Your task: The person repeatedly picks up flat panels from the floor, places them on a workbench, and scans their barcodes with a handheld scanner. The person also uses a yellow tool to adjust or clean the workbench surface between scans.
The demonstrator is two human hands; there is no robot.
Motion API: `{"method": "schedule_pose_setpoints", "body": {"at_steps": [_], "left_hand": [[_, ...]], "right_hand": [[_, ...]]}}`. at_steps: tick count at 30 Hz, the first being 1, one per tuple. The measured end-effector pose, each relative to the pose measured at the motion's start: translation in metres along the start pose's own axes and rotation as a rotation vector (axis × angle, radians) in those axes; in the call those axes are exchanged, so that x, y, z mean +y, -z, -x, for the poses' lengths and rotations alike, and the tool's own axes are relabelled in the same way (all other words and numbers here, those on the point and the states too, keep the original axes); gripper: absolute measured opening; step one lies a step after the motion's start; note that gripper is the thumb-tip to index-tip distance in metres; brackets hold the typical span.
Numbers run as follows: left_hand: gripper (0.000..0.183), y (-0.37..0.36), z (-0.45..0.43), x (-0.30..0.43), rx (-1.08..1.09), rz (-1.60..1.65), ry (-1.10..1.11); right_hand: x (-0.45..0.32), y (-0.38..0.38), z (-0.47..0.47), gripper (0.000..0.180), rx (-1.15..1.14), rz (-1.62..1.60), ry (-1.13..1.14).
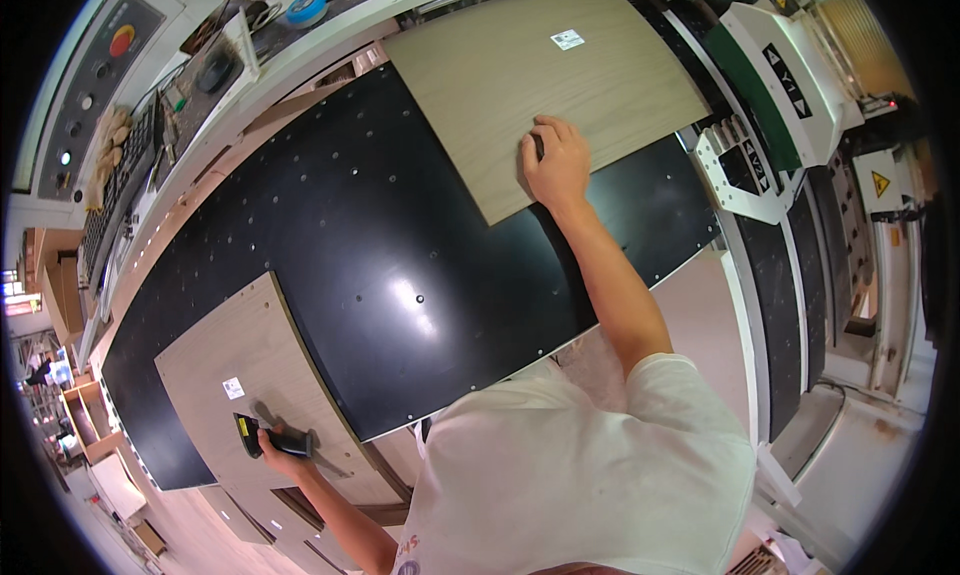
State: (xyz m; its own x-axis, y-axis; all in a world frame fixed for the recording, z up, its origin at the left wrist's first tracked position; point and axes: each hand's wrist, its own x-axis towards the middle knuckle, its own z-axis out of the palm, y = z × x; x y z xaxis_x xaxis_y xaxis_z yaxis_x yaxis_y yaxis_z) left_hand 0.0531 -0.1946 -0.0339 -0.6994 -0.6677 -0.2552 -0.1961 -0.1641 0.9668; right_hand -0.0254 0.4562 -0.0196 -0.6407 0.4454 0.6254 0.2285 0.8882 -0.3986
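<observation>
My left hand (279, 456) grips a black handheld barcode scanner (292, 443) with a yellow sticker on its head. Below the scanner lies a wood-grain panel (217, 342) with drilled holes near its edges and a white printed label (233, 388). On a larger wood-grain panel (480, 79), my right hand (559, 158) rests near the edge closest to me, fingers curled. Something dark shows between its thumb and forefinger; whether it is an object or shadow is unclear. A second white label (567, 40) is stuck toward that panel's far side.
Both panels lie on a black machine table (352, 222) dotted with small holes. White machine units (795, 87) stand at the right. At upper left are a control panel (97, 87) with a red button, a keyboard (124, 192) and a blue tape roll (306, 9).
</observation>
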Motion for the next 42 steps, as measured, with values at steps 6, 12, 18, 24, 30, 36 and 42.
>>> {"method": "schedule_pose_setpoints", "body": {"at_steps": [6, 12, 18, 24, 30, 36, 42], "left_hand": [[0.027, -0.017, 0.018, 0.001, -0.071, 0.005, 0.061], [0.035, -0.001, 0.074, 0.026, -0.129, -0.201, 0.096], [0.032, 0.049, 0.178, 0.060, -0.135, -0.586, 0.210], [0.038, 0.029, 0.236, -0.004, -0.239, -0.004, 0.501], [0.035, 0.016, 0.263, -0.034, -0.115, 0.153, 0.342], [0.043, 0.115, 0.310, -0.056, -0.051, 0.148, 0.231], [0.041, 0.243, 0.431, -0.074, -0.042, 0.200, 0.253]], "right_hand": [[0.002, 0.000, -0.003, 0.011, 0.035, -0.011, 0.005], [-0.003, -0.007, -0.003, 0.016, -0.021, 0.018, 0.041], [0.003, -0.004, -0.003, 0.023, -0.110, 0.073, 0.050], [-0.001, 0.000, -0.008, 0.026, -0.145, 0.103, 0.113], [-0.030, 0.008, 0.026, 0.028, -0.225, -0.024, 0.413], [-0.110, 0.077, 0.119, 0.035, -0.592, -0.174, 0.435], [-0.178, 0.177, 0.199, 0.043, -1.083, -0.332, 0.390]]}}
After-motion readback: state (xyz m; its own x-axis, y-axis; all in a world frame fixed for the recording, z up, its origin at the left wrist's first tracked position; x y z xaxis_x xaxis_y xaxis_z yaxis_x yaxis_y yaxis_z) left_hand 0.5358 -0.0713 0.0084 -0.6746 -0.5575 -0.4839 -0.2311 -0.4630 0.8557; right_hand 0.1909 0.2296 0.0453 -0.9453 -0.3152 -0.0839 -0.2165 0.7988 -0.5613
